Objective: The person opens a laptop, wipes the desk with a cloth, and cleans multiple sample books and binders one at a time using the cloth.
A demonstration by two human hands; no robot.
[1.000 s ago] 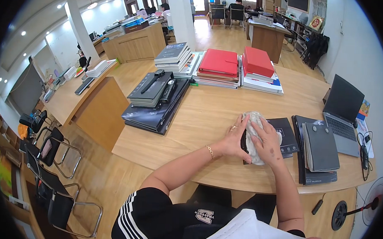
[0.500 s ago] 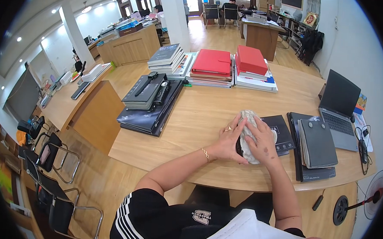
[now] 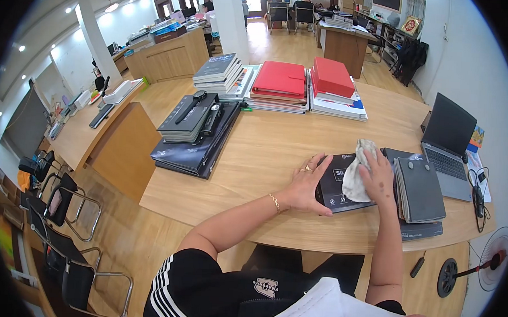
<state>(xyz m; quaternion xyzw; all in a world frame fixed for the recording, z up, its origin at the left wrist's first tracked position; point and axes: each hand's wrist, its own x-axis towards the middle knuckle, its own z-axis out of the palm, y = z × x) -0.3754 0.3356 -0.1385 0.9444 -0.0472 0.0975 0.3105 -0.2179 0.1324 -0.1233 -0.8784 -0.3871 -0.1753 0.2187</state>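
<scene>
A flat black box (image 3: 334, 188) with white lettering lies on the desk in front of me. My left hand (image 3: 305, 189) rests against its left edge, thumb and fingers spread wide. On top of the box is a crumpled whitish cloth (image 3: 354, 182), pressed down under my right hand (image 3: 379, 179), whose fingers are bent over it. The cloth and right hand cover the right part of the box. Just right of that hand lies a dark grey binder (image 3: 420, 190) on a black folder.
An open laptop (image 3: 448, 131) and a cable (image 3: 477, 199) sit at the right. Black boxes (image 3: 194, 149) are stacked at the left. Books (image 3: 217, 70), a red folder (image 3: 279, 79) and a red box (image 3: 332, 76) line the back of the wooden desk (image 3: 252, 198).
My right hand has moved right with the cloth across the box, uncovering the box's left part and lettering. The left hand stays at the left edge, its fingers now off the cloth.
</scene>
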